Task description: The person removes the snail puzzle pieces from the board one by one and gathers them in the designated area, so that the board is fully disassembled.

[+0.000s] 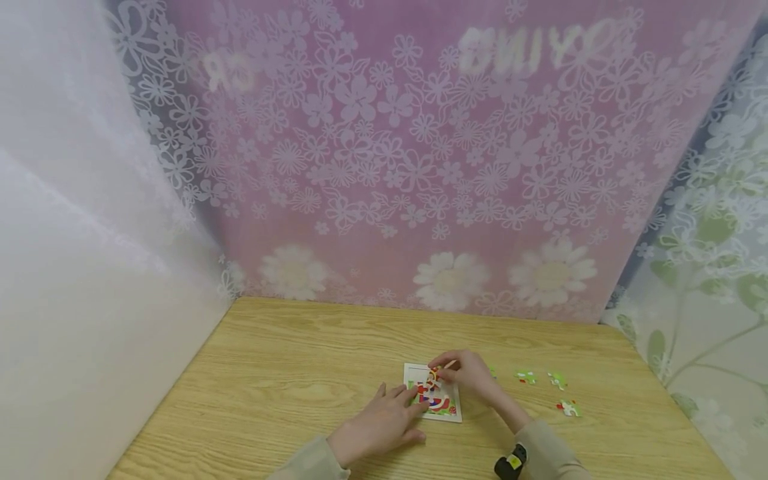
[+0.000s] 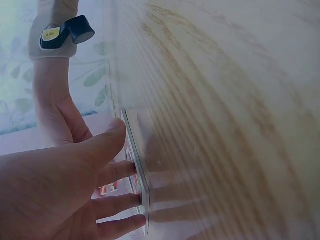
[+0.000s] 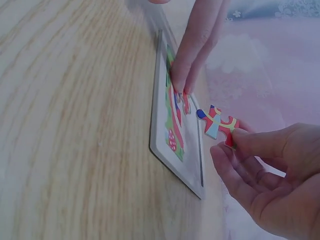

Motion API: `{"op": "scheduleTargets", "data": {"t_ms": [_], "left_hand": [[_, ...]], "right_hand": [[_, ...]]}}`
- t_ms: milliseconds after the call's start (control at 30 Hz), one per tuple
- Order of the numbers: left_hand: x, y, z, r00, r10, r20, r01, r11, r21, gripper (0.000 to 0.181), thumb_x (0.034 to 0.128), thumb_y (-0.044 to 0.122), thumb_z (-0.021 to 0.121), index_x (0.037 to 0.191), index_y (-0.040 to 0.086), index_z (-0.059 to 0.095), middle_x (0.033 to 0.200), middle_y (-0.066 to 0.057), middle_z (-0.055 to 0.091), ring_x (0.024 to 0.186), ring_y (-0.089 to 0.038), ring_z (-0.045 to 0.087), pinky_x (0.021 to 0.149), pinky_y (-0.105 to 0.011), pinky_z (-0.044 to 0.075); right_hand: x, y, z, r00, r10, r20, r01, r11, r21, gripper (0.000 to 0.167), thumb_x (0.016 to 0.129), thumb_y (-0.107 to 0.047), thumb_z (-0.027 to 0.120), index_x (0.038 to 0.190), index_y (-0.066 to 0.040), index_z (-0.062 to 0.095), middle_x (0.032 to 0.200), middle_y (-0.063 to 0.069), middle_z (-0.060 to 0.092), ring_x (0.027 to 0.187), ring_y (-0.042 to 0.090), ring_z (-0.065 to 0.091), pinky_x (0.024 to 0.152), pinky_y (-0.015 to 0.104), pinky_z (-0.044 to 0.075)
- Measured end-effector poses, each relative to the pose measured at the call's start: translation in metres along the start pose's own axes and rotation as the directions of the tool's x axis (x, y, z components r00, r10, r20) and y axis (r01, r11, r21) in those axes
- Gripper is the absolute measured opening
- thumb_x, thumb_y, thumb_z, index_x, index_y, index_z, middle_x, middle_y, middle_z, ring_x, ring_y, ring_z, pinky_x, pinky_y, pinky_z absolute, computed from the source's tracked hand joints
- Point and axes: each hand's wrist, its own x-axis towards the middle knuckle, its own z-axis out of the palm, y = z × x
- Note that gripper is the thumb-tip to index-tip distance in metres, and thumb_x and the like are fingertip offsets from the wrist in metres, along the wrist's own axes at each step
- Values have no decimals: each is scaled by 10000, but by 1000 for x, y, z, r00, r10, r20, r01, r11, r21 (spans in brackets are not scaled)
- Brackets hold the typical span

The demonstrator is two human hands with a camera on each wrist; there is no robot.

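Note:
A white-framed puzzle tray (image 1: 457,408) lies on the table, its near part filled with green, red and blue pieces. My left hand (image 1: 379,425) rests with extended fingers on the tray's left side and the pieces there; the left wrist view shows this hand (image 2: 65,185) at the tray edge (image 2: 145,192). Thumb and fingers of my right hand (image 1: 471,375) pinch one red, yellow and blue piece (image 3: 220,125) over the tray's far part. In the right wrist view that piece is tilted above the tray (image 3: 159,131), held by the right hand (image 3: 280,175).
Several loose green, red and white pieces lie right of the tray, among them one at the back (image 1: 525,377), another beside it (image 1: 557,381) and one nearer (image 1: 568,408). The wooden table (image 1: 288,373) meets a flowered pink curtain (image 1: 384,167) behind and pale curtains at the sides.

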Motion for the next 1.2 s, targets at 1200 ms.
{"op": "scheduleTargets", "data": {"t_ms": [1200], "left_hand": [[-4,1,4,999,29,-24,-29,1000,9,655,971,586,540,1519,231,488,1561,-110,447,1402,-322,467,1077,-608,421]], "right_hand": [[-41,22,-73,996,73,-59,-67,992,104,325,978,-75,656,1270,67,646,1204,256,670,895,252,710,785,445,593]]}}
